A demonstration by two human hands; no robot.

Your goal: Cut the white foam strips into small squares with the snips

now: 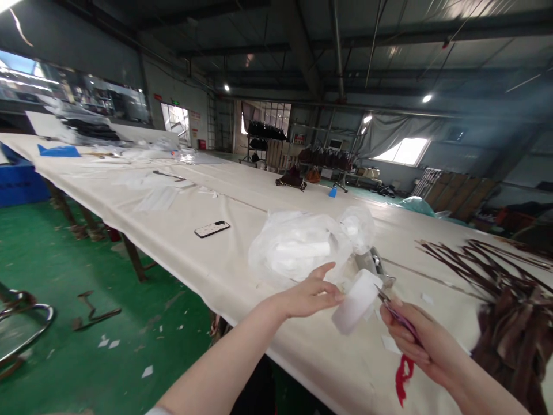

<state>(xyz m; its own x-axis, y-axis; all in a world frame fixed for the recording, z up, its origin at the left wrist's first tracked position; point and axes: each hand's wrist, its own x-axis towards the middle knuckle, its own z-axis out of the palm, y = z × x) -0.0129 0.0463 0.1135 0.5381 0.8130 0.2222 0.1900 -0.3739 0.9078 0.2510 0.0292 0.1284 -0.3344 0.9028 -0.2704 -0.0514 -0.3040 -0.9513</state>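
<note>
My left hand [313,294] reaches in from the lower left, its lower fingertips at the left edge of a small white rectangular sheet [356,301]. One finger stands apart, pointing up toward the bag. In my right hand [417,337] is a pair of scissors [400,320] with purple handles, the blades at the sheet's right corner. A red cloth strip [404,380] dangles below that hand. Just beyond the sheet lies a clear plastic bag [298,245] of white pieces. A shiny metal object [377,262], partly hidden, sits behind the sheet.
The long table [242,271] has a cream cover. A phone [211,229] lies left of the bag. Brown straps [510,311] are heaped at right. White sheets [159,193] and a stack of wrapped items [86,124] lie farther along. Scraps litter the green floor [142,340].
</note>
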